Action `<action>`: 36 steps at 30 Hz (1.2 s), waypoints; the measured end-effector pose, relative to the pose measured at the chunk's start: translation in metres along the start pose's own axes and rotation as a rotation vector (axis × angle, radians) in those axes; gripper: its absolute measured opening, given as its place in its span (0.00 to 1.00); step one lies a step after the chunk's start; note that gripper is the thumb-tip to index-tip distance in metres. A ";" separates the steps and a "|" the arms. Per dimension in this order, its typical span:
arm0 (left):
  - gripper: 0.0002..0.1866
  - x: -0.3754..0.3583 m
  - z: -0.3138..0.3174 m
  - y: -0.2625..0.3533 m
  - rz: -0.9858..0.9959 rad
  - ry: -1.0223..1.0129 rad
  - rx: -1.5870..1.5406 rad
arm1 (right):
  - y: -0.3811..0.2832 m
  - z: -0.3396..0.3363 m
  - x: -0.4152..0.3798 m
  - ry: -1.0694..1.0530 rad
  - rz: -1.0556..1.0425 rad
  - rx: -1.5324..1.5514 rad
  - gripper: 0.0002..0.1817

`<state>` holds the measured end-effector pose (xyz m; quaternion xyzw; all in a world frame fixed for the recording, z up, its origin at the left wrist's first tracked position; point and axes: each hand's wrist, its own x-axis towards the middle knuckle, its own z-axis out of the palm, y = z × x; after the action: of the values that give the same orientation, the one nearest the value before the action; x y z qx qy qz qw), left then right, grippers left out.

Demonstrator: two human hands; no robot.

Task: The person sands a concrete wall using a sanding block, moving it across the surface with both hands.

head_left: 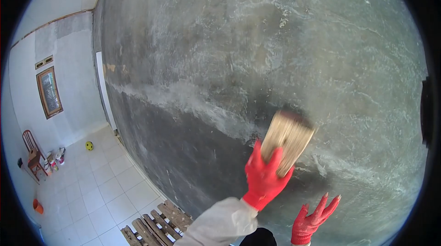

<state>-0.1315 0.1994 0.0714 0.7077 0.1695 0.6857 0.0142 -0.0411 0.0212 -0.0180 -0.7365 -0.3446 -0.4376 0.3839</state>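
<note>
My left hand point(266, 177), in a red glove, is closed around a wooden block point(290, 140), its fingers along the block's near end. The block is tan and streaked, dark along its far edge and smeared by motion. It overlaps the grey plastered wall point(193, 62), which has pale streaks and scuffs. Lower and to the right, my right hand point(313, 220) wears a matching red glove, its fingers spread and fingertips showing. Nothing is in it, and it is raised in front of the lower wall.
A slatted wooden platform point(158, 223) stands below me on the left, above the white tiled floor point(98, 188). Farther off are a yellow ball point(89, 145), a wooden chair point(34, 156), several small containers and an orange bucket point(37, 206). A framed window point(49, 91) is in the far wall.
</note>
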 end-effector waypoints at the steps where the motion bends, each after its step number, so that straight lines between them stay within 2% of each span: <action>1: 0.48 -0.039 -0.001 -0.009 -0.047 -0.071 0.036 | -0.005 -0.002 -0.004 0.004 -0.019 0.032 0.43; 3: 0.52 -0.128 0.004 -0.036 -0.069 -0.104 0.080 | -0.016 -0.002 -0.011 0.023 -0.043 0.066 0.42; 5: 0.54 -0.154 -0.005 -0.040 -0.086 -0.135 0.125 | -0.027 -0.002 -0.019 0.003 -0.108 0.137 0.32; 6: 0.55 -0.155 -0.005 -0.041 -0.110 -0.173 0.170 | -0.029 -0.007 -0.015 0.012 -0.112 0.138 0.32; 9: 0.50 -0.043 -0.012 -0.015 -0.153 -0.174 0.061 | -0.034 -0.017 -0.006 -0.016 -0.196 0.025 0.28; 11: 0.47 0.027 -0.011 -0.006 -0.070 -0.029 0.068 | -0.030 -0.019 0.001 -0.059 -0.086 0.083 0.34; 14: 0.46 0.073 -0.009 -0.007 -0.053 0.065 0.060 | -0.036 -0.021 0.009 -0.021 -0.052 0.101 0.35; 17: 0.48 0.016 -0.011 -0.023 -0.038 0.005 0.057 | -0.038 -0.020 0.003 -0.042 -0.048 0.140 0.34; 20: 0.51 -0.101 -0.008 -0.053 -0.091 -0.135 0.025 | -0.037 -0.021 -0.008 -0.077 -0.084 0.155 0.33; 23: 0.52 -0.144 -0.013 -0.062 -0.176 -0.163 0.140 | -0.028 -0.026 -0.012 -0.122 -0.130 0.167 0.33; 26: 0.52 -0.046 -0.020 -0.043 -0.175 -0.104 0.080 | -0.022 -0.032 -0.007 -0.117 -0.137 0.138 0.33; 30: 0.52 0.079 -0.016 -0.039 -0.089 0.089 0.077 | -0.024 -0.034 0.005 -0.116 -0.075 0.112 0.32; 33: 0.52 0.067 -0.017 -0.044 -0.034 0.086 0.101 | -0.027 -0.029 0.008 -0.066 -0.067 0.142 0.31; 36: 0.50 -0.043 -0.019 -0.062 -0.056 -0.096 0.138 | -0.030 -0.028 0.000 -0.078 -0.043 0.190 0.31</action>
<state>-0.1641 0.2428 0.0153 0.7339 0.2352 0.6371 -0.0076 -0.0771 0.0109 -0.0012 -0.7054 -0.4151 -0.3822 0.4290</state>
